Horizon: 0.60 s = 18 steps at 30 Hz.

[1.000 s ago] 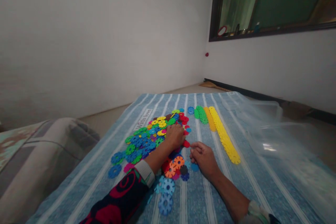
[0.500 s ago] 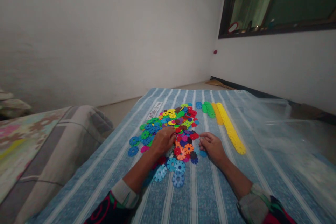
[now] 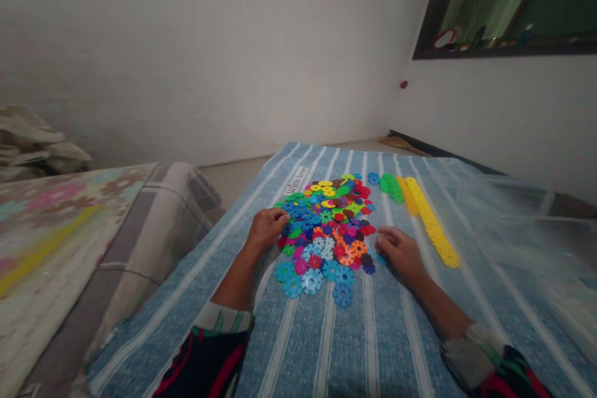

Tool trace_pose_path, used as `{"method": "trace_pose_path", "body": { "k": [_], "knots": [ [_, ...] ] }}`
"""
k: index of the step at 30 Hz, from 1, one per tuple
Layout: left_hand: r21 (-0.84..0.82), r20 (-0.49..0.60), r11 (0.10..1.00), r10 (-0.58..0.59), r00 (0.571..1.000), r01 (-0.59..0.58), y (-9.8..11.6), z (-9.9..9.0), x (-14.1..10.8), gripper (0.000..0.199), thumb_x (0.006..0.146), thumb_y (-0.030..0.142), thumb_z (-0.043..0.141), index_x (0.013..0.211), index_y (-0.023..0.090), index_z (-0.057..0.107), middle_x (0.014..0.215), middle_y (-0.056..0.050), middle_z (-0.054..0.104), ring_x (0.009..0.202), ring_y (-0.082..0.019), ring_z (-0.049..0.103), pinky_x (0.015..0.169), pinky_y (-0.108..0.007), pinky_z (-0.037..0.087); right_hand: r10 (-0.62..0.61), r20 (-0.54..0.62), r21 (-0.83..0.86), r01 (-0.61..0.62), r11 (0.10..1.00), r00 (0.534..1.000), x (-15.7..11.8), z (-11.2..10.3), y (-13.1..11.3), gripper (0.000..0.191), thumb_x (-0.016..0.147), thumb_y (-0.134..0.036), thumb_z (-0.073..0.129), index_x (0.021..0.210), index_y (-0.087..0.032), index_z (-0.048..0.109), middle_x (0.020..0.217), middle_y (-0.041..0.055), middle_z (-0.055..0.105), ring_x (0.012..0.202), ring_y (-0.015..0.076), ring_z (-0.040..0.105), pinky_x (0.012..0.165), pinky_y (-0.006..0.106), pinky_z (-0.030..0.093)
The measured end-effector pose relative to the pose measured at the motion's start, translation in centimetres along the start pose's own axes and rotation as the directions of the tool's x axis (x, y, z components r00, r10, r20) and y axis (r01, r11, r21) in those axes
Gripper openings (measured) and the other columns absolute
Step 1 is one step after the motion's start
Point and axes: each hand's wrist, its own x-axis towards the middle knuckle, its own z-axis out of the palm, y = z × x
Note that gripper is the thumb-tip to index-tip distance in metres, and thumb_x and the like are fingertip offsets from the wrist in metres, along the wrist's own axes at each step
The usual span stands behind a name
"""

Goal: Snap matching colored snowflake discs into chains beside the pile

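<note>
A heap of flat, notched plastic discs (image 3: 342,211) in many colours lies on a blue striped cloth. My left hand (image 3: 268,228) is at the heap's left edge, fingers curled together against the blue discs (image 3: 301,214). Whether it grips one is hidden. To the right of the heap, my right hand (image 3: 400,252) rests with fingers bent in, thumb and forefinger close to a red disc (image 3: 368,230). Nothing shows clearly between them. Part of a blue disc (image 3: 381,259) lies under that hand. Light blue discs (image 3: 312,281) spread along the heap's near side.
A long overlapping row of yellow discs (image 3: 431,224) lies to the right, beside shorter orange (image 3: 408,196) and green rows (image 3: 392,188). Clear plastic containers (image 3: 527,224) stand at the far right. A draped, patterned cover (image 3: 153,217) is on the left.
My left hand has moved from the middle of the heap to its left edge. Blue discs that lay apart there are now against the heap. The right hand stays beside it; the view has shifted.
</note>
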Motion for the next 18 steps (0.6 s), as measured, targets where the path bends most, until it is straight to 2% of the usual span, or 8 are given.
{"method": "trace_pose_path", "body": {
  "k": [5,9,11,14,18],
  "knots": [
    [-0.12,0.094,0.991,-0.052,0.994,0.063,-1.5,0.0,0.2,0.024,0.071,0.036,0.058,0.058,0.016,0.062,0.053,-0.002,0.062,0.054,-0.015,0.058,0.053,-0.026,0.042,-0.202,0.043,-0.283,0.206,0.937,0.978,-0.7,0.5,-0.6,0.026,0.077,-0.042,0.061,0.086,-0.019,0.071,0.075,0.0033,0.071,0.068,0.0203,0.063,0.067,0.032,0.048],
    [-0.174,0.259,0.982,-0.032,0.965,0.079,-1.4,-0.2,-0.2,0.024,0.066,0.037,0.063,0.055,0.016,0.059,0.047,0.0,0.058,0.046,-0.013,0.053,0.049,-0.025,0.039,-0.3,0.128,-0.45,0.326,0.831,0.945,-1.1,1.4,-0.6,0.023,0.083,-0.035,0.054,0.088,-0.02,0.07,0.084,0.0053,0.071,0.075,0.0209,0.064,0.069,0.032,0.047],
    [-0.204,0.342,0.972,-0.037,0.939,0.113,-1.0,-0.2,-0.5,0.023,0.064,0.037,0.066,0.057,0.015,0.061,0.047,0.0,0.058,0.044,-0.012,0.051,0.047,-0.025,0.037,-0.392,0.175,-0.529,0.422,0.736,0.903,-1.4,2.2,-0.8,0.022,0.085,-0.029,0.051,0.09,-0.02,0.07,0.088,0.0069,0.071,0.081,0.0218,0.064,0.073,0.032,0.047],
    [-0.202,0.417,0.968,-0.05,0.908,0.147,-0.6,-0.3,-0.9,0.026,0.064,0.038,0.07,0.057,0.014,0.062,0.045,-0.001,0.057,0.041,-0.011,0.046,0.044,-0.024,0.033,-0.529,0.28,-0.572,0.581,0.579,0.801,-1.8,3.9,-1.6,0.02,0.087,-0.023,0.052,0.093,-0.018,0.07,0.094,0.0099,0.07,0.09,0.0234,0.062,0.08,0.035,0.047],
    [-0.18,0.445,0.97,-0.067,0.893,0.162,-0.6,-0.3,-1.2,0.029,0.063,0.041,0.074,0.055,0.016,0.06,0.043,0.0,0.056,0.039,-0.011,0.045,0.043,-0.025,0.033,-0.581,0.431,-0.528,0.715,0.458,0.69,-2.4,7.1,-3.0,0.026,0.087,-0.029,0.061,0.109,-0.017,0.068,0.11,0.0136,0.067,0.103,0.0269,0.058,0.091,0.04,0.044]
  ]
}}
